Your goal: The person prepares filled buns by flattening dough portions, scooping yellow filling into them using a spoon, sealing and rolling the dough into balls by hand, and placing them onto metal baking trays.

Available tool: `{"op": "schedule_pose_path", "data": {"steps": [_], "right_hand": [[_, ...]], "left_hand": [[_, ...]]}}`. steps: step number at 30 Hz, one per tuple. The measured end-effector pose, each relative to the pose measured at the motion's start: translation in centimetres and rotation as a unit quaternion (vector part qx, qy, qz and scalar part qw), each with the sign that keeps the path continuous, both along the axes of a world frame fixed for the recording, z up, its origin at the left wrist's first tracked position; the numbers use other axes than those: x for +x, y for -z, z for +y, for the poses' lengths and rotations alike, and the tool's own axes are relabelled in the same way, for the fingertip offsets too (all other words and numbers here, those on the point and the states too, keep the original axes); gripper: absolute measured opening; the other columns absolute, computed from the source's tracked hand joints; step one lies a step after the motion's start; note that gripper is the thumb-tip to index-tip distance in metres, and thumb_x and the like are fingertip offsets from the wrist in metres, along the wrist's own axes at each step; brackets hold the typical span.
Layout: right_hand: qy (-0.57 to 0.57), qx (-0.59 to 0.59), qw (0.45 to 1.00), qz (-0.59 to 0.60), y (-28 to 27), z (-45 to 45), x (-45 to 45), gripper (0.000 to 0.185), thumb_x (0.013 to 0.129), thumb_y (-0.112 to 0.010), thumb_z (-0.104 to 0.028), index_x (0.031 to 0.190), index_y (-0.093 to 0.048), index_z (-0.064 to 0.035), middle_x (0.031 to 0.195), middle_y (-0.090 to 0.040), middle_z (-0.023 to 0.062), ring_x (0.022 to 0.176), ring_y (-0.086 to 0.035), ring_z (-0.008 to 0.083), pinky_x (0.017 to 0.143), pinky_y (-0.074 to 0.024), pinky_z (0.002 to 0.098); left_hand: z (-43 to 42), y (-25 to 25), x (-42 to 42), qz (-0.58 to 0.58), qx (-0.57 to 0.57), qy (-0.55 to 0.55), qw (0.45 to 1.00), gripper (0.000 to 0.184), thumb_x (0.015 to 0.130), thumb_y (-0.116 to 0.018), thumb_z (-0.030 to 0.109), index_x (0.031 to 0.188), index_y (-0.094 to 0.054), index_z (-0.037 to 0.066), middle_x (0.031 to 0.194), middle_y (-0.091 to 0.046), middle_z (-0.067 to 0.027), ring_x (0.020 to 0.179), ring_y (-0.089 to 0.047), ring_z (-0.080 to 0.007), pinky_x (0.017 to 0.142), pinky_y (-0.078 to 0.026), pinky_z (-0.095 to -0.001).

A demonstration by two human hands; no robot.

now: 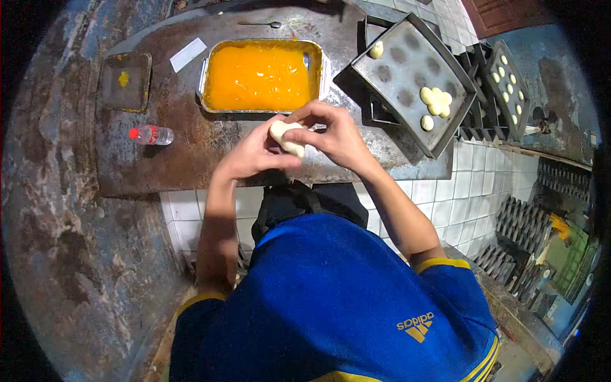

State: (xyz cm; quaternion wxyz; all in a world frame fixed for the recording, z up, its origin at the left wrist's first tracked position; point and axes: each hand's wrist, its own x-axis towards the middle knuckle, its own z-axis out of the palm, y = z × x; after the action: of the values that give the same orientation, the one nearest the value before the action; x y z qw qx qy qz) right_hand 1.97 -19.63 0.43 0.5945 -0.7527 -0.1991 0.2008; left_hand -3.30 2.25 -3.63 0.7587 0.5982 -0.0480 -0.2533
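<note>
A pale piece of dough (289, 138) is held between my two hands, in front of the near edge of a foil-lined pan (200, 89) of glossy orange-yellow filling (258, 75). My left hand (254, 153) cups the dough from the left, its fingers curled around it. From the right, my right hand (334, 137) presses its thumb on the dough with the fingers bent over the top. Part of the dough is hidden by the fingers. On the dark baking tray (388, 73) to the right lie a cluster of dough balls (436, 100) and single dough pieces.
A red-capped bottle (151, 135) lies at the left of the table, below a small square tin (143, 95) with a yellow smear. A white strip (188, 55) and a spoon (273, 25) are at the back. Another tray (506, 83) with dough balls sits on racks far right.
</note>
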Motion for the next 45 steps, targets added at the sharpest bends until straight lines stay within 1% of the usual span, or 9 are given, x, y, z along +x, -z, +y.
{"op": "schedule_pose_path", "data": {"steps": [5,8,12,16,25,29,37,39,45], "right_hand": [[0.011,0.033,0.994,0.102,-3.6,0.3,-0.4,0.059,0.087,-0.087,-0.033,0.136,-0.069,-0.0039,0.127,-0.06,0.0186,0.098,-0.072,0.029,0.09,-0.0613,0.043],[-0.086,-0.111,0.955,-0.263,-4.6,0.6,-0.2,0.095,0.079,-0.09,-0.047,0.156,-0.049,-0.0095,0.128,-0.058,0.0183,0.121,-0.061,0.0415,0.096,-0.0569,0.0476],[-0.13,-0.107,0.937,-0.306,-4.5,1.6,0.6,0.072,0.079,-0.09,-0.04,0.139,-0.066,-0.0092,0.12,-0.064,0.0152,0.112,-0.065,0.0374,0.093,-0.0559,0.0457],[-0.045,-0.038,0.965,-0.257,-4.3,1.5,1.0,0.036,0.087,-0.085,-0.026,0.118,-0.08,-0.0102,0.098,-0.07,0.011,0.09,-0.072,0.0293,0.081,-0.0579,0.0401],[0.004,0.003,0.989,-0.15,-6.1,0.9,0.7,0.054,0.089,-0.082,-0.028,0.138,-0.069,-0.008,0.106,-0.071,0.0191,0.096,-0.072,0.036,0.087,-0.0589,0.0415],[-0.025,-0.075,0.931,-0.357,-5.2,0.0,1.3,0.06,0.087,-0.085,-0.035,0.138,-0.069,-0.0086,0.11,-0.068,0.0162,0.101,-0.069,0.0356,0.086,-0.0585,0.0419],[0.071,0.091,0.992,-0.052,-2.9,-3.5,2.6,0.035,0.1,-0.075,-0.017,0.132,-0.073,-0.0038,0.103,-0.071,0.0068,0.093,-0.065,0.0137,0.076,-0.0575,0.0352],[0.116,0.316,0.888,0.314,-3.9,-4.4,1.8,0.041,0.1,-0.075,-0.016,0.139,-0.067,-0.0052,0.115,-0.072,0.0076,0.104,-0.068,0.0136,0.082,-0.0614,0.0328],[0.161,0.421,0.874,0.18,-1.6,-7.8,1.7,0.058,0.095,-0.077,-0.005,0.147,-0.051,-0.0108,0.128,-0.068,0.0093,0.107,-0.071,0.0182,0.075,-0.0663,0.0308]], "left_hand": [[-0.9,-0.4,-1.2,0.093,0.021,-0.072,0.993,0.039,0.101,-0.069,0.027,0.131,-0.061,0.003,0.108,-0.068,-0.0023,0.098,-0.063,-0.0088,0.083,-0.054,-0.0267],[-2.3,-1.4,-1.7,0.064,-0.085,-0.174,0.979,0.031,0.101,-0.062,0.019,0.126,-0.063,0.001,0.107,-0.067,-0.0026,0.092,-0.064,-0.0132,0.085,-0.053,-0.0288],[-2.6,-1.6,-1.7,0.116,-0.088,-0.222,0.964,0.031,0.1,-0.06,0.019,0.126,-0.063,0.003,0.103,-0.066,-0.0025,0.092,-0.065,-0.015,0.088,-0.053,-0.0302],[-1.2,-3.2,-1.1,0.175,-0.19,-0.164,0.952,0.04,0.107,-0.043,0.032,0.138,-0.051,0.009,0.083,-0.056,-0.0007,0.062,-0.047,-0.0046,0.05,-0.031,-0.0182],[-3.2,-4.5,-0.7,0.077,-0.063,-0.262,0.96,0.032,0.102,-0.064,0.023,0.13,-0.06,0.007,0.099,-0.063,0.0007,0.07,-0.051,-0.0022,0.054,-0.037,-0.0169],[-5.1,-5.8,0.4,0.063,-0.098,-0.285,0.952,0.028,0.102,-0.063,0.022,0.126,-0.058,0.008,0.093,-0.061,0.002,0.066,-0.049,-0.0006,0.051,-0.035,-0.0161],[-8.0,-8.9,3.2,0.012,-0.059,-0.281,0.958,0.044,0.099,-0.076,0.018,0.135,-0.053,0.007,0.092,-0.071,-0.0053,0.063,-0.05,0.0003,0.05,-0.035,-0.0169],[-9.7,-9.0,5.0,-0.14,0.05,-0.303,0.941,0.035,0.099,-0.076,0.018,0.126,-0.06,0.004,0.097,-0.074,-0.0085,0.068,-0.055,-0.0009,0.059,-0.042,-0.0166],[-17.4,-13.2,8.7,-0.165,-0.031,-0.202,0.965,0.027,0.085,-0.074,0.002,0.11,-0.063,0.002,0.103,-0.067,-0.004,0.095,-0.066,-0.0125,0.087,-0.054,-0.0276]]}}
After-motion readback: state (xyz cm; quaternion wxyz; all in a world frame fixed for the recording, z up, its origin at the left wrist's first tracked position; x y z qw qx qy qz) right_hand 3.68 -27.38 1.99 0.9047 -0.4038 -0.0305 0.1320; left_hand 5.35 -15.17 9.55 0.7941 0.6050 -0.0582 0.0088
